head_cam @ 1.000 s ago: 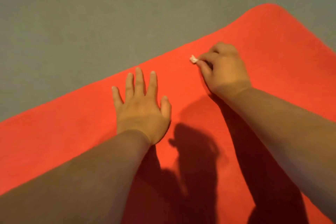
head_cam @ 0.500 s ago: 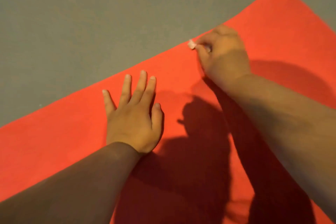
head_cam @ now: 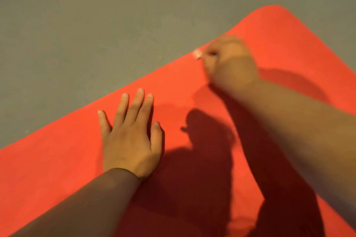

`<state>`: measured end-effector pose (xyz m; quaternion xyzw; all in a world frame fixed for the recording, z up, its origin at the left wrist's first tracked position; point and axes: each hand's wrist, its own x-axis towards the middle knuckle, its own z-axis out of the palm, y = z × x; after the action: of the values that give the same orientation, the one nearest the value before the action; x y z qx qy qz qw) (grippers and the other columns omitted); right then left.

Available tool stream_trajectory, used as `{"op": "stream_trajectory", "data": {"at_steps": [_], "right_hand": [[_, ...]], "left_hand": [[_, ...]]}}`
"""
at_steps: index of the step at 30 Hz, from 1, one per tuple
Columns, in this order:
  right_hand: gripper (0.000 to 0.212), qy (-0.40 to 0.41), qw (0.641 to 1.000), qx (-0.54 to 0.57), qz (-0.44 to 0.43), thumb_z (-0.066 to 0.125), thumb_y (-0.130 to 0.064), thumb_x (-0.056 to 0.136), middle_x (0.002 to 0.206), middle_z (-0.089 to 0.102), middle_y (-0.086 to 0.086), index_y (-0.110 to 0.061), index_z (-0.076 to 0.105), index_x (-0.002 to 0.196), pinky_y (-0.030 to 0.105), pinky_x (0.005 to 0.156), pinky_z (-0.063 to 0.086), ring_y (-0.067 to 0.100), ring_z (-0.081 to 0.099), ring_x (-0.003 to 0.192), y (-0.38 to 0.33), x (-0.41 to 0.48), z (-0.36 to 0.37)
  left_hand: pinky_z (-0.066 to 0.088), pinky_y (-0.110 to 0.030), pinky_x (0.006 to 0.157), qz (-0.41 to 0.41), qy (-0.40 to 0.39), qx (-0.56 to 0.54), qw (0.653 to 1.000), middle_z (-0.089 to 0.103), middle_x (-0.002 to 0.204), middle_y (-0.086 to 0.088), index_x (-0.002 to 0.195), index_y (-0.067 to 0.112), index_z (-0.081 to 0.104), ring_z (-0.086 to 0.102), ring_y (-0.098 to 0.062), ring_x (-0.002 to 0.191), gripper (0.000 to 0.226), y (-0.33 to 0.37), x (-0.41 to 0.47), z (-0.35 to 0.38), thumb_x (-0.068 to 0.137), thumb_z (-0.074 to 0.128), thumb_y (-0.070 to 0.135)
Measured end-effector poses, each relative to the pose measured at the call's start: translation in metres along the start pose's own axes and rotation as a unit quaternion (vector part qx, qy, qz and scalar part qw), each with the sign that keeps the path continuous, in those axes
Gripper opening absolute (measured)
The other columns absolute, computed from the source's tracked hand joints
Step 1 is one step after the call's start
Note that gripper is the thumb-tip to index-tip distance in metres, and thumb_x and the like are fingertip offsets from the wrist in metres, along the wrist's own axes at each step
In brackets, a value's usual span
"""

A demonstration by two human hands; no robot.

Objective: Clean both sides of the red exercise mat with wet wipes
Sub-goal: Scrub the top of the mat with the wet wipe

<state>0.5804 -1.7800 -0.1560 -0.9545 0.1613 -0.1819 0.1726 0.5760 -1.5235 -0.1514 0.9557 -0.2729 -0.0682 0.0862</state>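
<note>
Step in hand: wiping the upward face of the red exercise mat [head_cam: 57, 169], which lies flat on the grey floor [head_cam: 96, 25] and runs diagonally from the lower left of the view to a rounded corner [head_cam: 273, 8] at the upper right. The right hand [head_cam: 229, 63] is motion-blurred, its fingers curled in and pinching a small whitish wad, read as the wet wipe [head_cam: 197, 54] (only a bit pokes out, the rest is hidden in the hand). The wipe sits right on the mat's far long edge, a little short of the rounded corner. The left hand [head_cam: 131, 140] is palm down on the mat with fingers straight and slightly spread, holding nothing. Its fingertips are near the same far edge and well apart from the right hand, so it probably braces the mat against sliding. Judgement: an edge pass on this face, mid-stroke. I cannot tell whether this is the first or second side, or how much of it is done, since no wet sheen is readable. The next move calls for running the wipe along the far edge toward the corner, or back across the middle, pressing down firmly while the left hand pins the mat. The wipe is bunched small, so each stroke covers a narrow strip and passes need to overlap. The flip to the other face should wait until this one is covered.
</note>
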Motion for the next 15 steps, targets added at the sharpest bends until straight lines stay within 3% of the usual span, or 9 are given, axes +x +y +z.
{"op": "stream_trajectory", "data": {"at_steps": [3, 4, 7, 11, 13, 15], "right_hand": [[0.023, 0.033, 0.966, -0.051, 0.252, 0.055, -0.025, 0.084, 0.094, 0.069, 0.02, -0.009, 0.071, 0.089, 0.037, 0.077, 0.044, 0.036, 0.061, 0.09, 0.058, 0.022, -0.034], [0.02, 0.032, 0.959, -0.043, 0.277, 0.057, -0.022, 0.084, 0.096, 0.069, 0.02, -0.009, 0.071, 0.09, 0.037, 0.076, 0.044, 0.035, 0.062, 0.092, 0.056, 0.021, -0.034], [0.018, 0.031, 0.984, 0.004, 0.174, 0.056, -0.017, 0.081, 0.089, 0.067, 0.019, -0.007, 0.071, 0.083, 0.037, 0.075, 0.038, 0.036, 0.06, 0.088, 0.004, -0.002, -0.008], [0.016, -0.069, 0.994, 0.084, -0.023, 0.057, -0.018, 0.077, 0.081, 0.063, 0.013, -0.009, 0.07, 0.079, 0.036, 0.076, 0.04, 0.033, 0.058, 0.081, -0.056, -0.035, 0.009], [0.014, -0.083, 0.996, 0.037, -0.015, 0.06, -0.018, 0.082, 0.089, 0.065, 0.012, -0.011, 0.071, 0.086, 0.033, 0.08, 0.036, 0.032, 0.058, 0.089, -0.03, -0.02, -0.002], [0.014, -0.042, 0.994, -0.04, 0.092, 0.06, -0.018, 0.084, 0.096, 0.067, 0.015, -0.012, 0.071, 0.09, 0.034, 0.078, 0.039, 0.034, 0.059, 0.094, 0.021, 0.003, -0.018]], "left_hand": [[0.009, -0.061, 0.114, -0.001, 0.006, -0.004, 1.0, 0.03, 0.155, 0.009, 0.146, 0.028, 0.036, 0.019, -0.017, 0.146, 0.063, 0.0, -0.001, 0.0, 0.086, 0.029, 0.044], [0.01, -0.062, 0.114, 0.0, 0.008, -0.003, 1.0, 0.03, 0.155, 0.009, 0.146, 0.028, 0.037, 0.019, -0.018, 0.146, 0.063, -0.001, -0.001, 0.0, 0.086, 0.029, 0.044], [0.009, -0.062, 0.114, 0.003, 0.012, -0.004, 1.0, 0.03, 0.155, 0.009, 0.146, 0.028, 0.037, 0.02, -0.018, 0.146, 0.062, -0.001, -0.002, 0.001, 0.086, 0.028, 0.044], [0.018, -0.059, 0.112, -0.005, 0.053, -0.006, 0.999, 0.046, 0.146, 0.004, 0.137, 0.025, 0.049, 0.038, -0.025, 0.135, 0.057, -0.001, 0.001, 0.003, 0.084, 0.035, 0.04], [0.037, -0.056, 0.101, -0.013, 0.107, -0.04, 0.993, 0.059, 0.124, -0.009, 0.118, 0.016, 0.062, 0.052, -0.035, 0.11, 0.046, 0.006, 0.014, 0.003, 0.082, 0.041, 0.035], [0.04, -0.054, 0.097, -0.012, 0.129, -0.065, 0.99, 0.057, 0.118, -0.017, 0.113, 0.012, 0.063, 0.052, -0.039, 0.107, 0.044, 0.014, 0.033, 0.006, 0.082, 0.042, 0.036]]}}
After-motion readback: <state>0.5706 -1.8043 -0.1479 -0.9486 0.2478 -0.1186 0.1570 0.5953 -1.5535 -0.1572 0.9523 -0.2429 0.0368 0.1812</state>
